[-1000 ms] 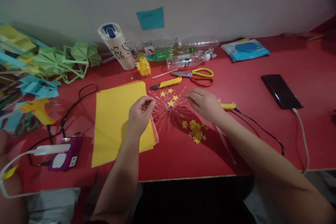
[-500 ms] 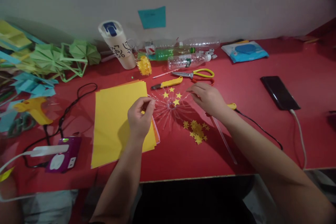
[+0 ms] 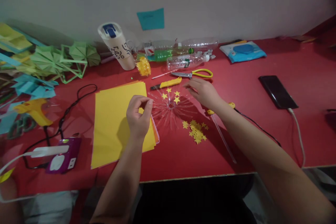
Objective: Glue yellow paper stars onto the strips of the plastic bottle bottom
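A clear plastic bottle piece cut into thin strips (image 3: 171,105) lies spread like a flower on the red table. Several yellow paper stars (image 3: 177,100) sit on its far strips. My left hand (image 3: 138,115) is at its left, over the paper stack, thumb and forefinger pinched; what they hold, if anything, is too small to see. Just above the right-hand strips hovers my right hand (image 3: 203,92), fingers bent and apart from the thumb. A pile of yellow stars (image 3: 197,131) lies nearer me. My right forearm partly hides a yellow glue gun (image 3: 210,111) with a clear glue stick (image 3: 224,141).
Yellow paper sheets (image 3: 112,122) lie left. Beyond the strips are a yellow cutter (image 3: 170,82), scissors (image 3: 202,73) and plastic bottles (image 3: 183,62). A tumbler (image 3: 118,47) stands behind. Another glue gun (image 3: 34,110) and a purple power box (image 3: 64,155) are left; a phone (image 3: 278,92) is right.
My right hand has lifted slightly off the strips, its thumb and fingers now apart. The strip near its fingertips has dropped. My left hand stays pinched in nearly the same place.
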Demonstrator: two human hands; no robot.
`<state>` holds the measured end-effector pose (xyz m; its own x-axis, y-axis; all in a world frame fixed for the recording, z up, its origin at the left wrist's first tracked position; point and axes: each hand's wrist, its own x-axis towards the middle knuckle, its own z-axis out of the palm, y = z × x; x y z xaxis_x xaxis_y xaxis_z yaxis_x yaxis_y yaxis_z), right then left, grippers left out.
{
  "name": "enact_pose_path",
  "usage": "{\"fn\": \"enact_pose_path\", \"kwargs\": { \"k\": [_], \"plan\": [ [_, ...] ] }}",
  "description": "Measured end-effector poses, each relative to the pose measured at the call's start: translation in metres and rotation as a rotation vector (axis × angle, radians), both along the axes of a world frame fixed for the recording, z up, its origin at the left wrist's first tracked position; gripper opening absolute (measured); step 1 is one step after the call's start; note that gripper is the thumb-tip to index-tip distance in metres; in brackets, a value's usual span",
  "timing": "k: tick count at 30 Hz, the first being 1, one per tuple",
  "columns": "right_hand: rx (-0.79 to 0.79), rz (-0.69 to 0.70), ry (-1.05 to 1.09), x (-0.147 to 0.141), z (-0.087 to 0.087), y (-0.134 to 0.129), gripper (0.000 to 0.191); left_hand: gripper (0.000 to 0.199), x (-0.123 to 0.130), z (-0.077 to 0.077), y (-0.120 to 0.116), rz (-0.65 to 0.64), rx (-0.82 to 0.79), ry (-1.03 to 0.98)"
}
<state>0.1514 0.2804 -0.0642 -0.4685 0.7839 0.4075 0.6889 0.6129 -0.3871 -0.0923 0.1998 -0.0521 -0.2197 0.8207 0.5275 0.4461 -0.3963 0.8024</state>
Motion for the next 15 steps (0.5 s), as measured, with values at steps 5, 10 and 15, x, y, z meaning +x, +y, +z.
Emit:
{"fn": "enact_pose_path", "kwargs": {
  "k": [5, 10, 15],
  "plan": [
    [-0.077, 0.019, 0.048, -0.001, 0.004, 0.005, 0.024, 0.01, -0.002, -0.003, 0.003, 0.009, 0.04, 0.01],
    [0.03, -0.043, 0.152, 0.012, 0.011, -0.008, 0.025, 0.011, -0.003, -0.005, 0.004, 0.003, 0.04, 0.001],
    [0.036, -0.109, 0.134, 0.037, 0.022, -0.043, 0.013, 0.01, -0.002, -0.002, -0.002, -0.03, -0.006, -0.018]
  ]
}}
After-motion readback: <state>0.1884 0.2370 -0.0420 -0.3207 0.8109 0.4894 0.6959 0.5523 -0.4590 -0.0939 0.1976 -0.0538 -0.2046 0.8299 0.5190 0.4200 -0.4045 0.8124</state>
